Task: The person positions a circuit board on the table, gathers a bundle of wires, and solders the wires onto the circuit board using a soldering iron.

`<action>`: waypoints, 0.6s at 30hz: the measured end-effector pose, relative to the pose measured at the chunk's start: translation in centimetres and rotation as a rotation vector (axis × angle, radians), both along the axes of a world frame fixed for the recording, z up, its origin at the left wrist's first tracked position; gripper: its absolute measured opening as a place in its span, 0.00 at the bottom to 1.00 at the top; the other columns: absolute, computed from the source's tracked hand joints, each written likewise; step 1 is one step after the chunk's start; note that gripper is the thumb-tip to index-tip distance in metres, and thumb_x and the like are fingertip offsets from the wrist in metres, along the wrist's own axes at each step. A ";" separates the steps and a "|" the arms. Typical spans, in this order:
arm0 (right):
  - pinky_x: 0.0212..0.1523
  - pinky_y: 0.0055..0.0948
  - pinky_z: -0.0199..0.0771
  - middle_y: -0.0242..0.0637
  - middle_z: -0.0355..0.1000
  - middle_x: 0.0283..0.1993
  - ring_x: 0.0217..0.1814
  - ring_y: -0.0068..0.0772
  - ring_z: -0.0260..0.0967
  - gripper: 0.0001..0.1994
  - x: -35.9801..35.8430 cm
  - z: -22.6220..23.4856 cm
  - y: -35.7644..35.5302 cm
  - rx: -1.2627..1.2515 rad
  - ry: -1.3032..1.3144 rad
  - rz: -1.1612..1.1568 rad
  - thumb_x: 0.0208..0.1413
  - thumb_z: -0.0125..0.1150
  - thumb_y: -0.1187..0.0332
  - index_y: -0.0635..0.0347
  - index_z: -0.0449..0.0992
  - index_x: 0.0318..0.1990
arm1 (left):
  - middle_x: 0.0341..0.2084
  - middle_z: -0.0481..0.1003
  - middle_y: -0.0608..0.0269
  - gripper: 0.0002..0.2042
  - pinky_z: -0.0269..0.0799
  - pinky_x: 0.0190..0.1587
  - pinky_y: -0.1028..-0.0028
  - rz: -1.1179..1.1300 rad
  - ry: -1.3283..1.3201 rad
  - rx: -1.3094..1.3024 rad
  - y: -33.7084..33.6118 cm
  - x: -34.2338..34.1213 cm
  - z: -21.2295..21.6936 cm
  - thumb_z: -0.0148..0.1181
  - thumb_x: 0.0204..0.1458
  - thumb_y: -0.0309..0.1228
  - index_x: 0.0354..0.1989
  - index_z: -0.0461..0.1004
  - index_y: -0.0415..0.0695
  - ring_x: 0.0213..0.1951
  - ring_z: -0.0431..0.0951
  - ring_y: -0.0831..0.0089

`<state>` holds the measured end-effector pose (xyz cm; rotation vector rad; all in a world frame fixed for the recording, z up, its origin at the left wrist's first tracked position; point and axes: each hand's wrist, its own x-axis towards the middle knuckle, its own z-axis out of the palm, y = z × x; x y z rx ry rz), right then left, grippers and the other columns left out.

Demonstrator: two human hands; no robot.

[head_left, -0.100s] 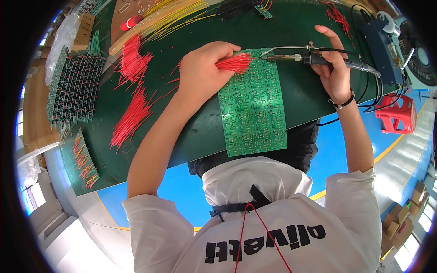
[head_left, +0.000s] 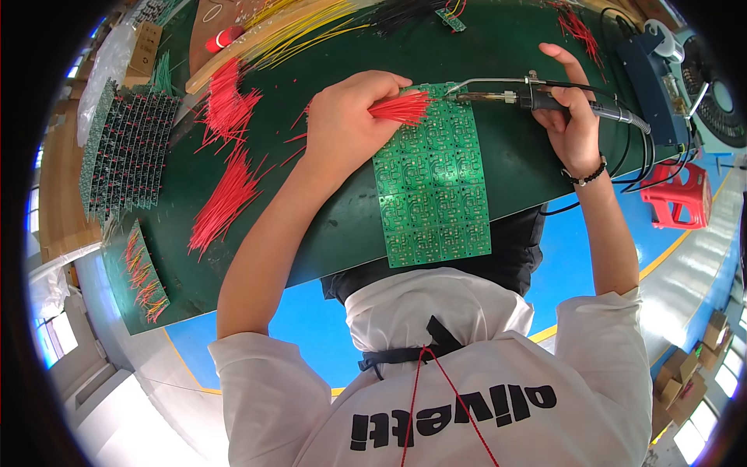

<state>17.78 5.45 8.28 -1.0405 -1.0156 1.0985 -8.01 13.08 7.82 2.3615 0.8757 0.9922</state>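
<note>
My left hand [head_left: 348,117] is closed around a bunch of short red wires [head_left: 403,108], whose ends fan out over the upper part of a green circuit board panel [head_left: 433,183]. My right hand [head_left: 572,117] grips a soldering iron [head_left: 537,99] by its dark handle. A thin metal solder-feed tube runs along the iron, and both tips meet near the board's top edge beside the wire ends. The panel lies flat and reaches past the table's near edge. Whether a wire touches the iron's tip is too small to tell.
Loose red wires [head_left: 226,198] lie in piles left of my arm. Stacked boards [head_left: 128,152] stand at far left, with a wired board [head_left: 144,276] nearer. Yellow wires [head_left: 311,35] lie at the back. A blue soldering machine [head_left: 650,86] sits right, its cables looping by my right wrist.
</note>
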 end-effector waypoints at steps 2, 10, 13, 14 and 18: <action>0.18 0.17 0.42 0.19 0.46 0.10 0.13 0.12 0.38 0.26 0.1 -0.1 0.0 0.011 0.011 0.008 0.50 0.39 0.71 0.63 0.56 0.60 | 0.27 0.77 0.56 0.12 0.70 0.31 0.76 0.000 -0.003 -0.007 -0.1 0.0 0.1 0.63 0.41 0.22 0.19 0.63 0.37 0.35 0.80 0.68; 0.18 0.16 0.41 0.19 0.45 0.10 0.13 0.11 0.38 0.26 0.3 -0.3 0.0 0.020 0.036 0.018 0.50 0.39 0.70 0.64 0.56 0.60 | 0.27 0.77 0.56 0.12 0.70 0.32 0.77 0.002 -0.003 -0.008 0.0 0.0 0.0 0.64 0.41 0.22 0.19 0.63 0.37 0.35 0.79 0.68; 0.18 0.16 0.41 0.19 0.45 0.10 0.13 0.12 0.38 0.26 0.3 -0.2 0.0 0.017 0.032 0.012 0.50 0.39 0.71 0.64 0.56 0.60 | 0.26 0.77 0.56 0.12 0.70 0.32 0.77 0.000 -0.001 -0.004 0.0 0.0 0.0 0.64 0.41 0.22 0.19 0.63 0.38 0.36 0.80 0.68; 0.18 0.16 0.41 0.19 0.46 0.10 0.13 0.12 0.38 0.26 0.4 -0.3 0.0 0.015 0.020 0.009 0.50 0.39 0.71 0.64 0.56 0.60 | 0.26 0.77 0.56 0.12 0.70 0.32 0.77 0.000 -0.001 -0.006 0.0 0.0 0.0 0.64 0.41 0.22 0.19 0.63 0.38 0.36 0.80 0.68; 0.18 0.17 0.41 0.19 0.46 0.10 0.13 0.12 0.38 0.26 0.1 -0.1 0.0 -0.002 0.009 0.001 0.49 0.40 0.71 0.64 0.56 0.60 | 0.26 0.76 0.57 0.12 0.70 0.31 0.77 0.002 -0.003 -0.010 0.0 0.0 0.0 0.64 0.41 0.22 0.18 0.63 0.38 0.36 0.80 0.68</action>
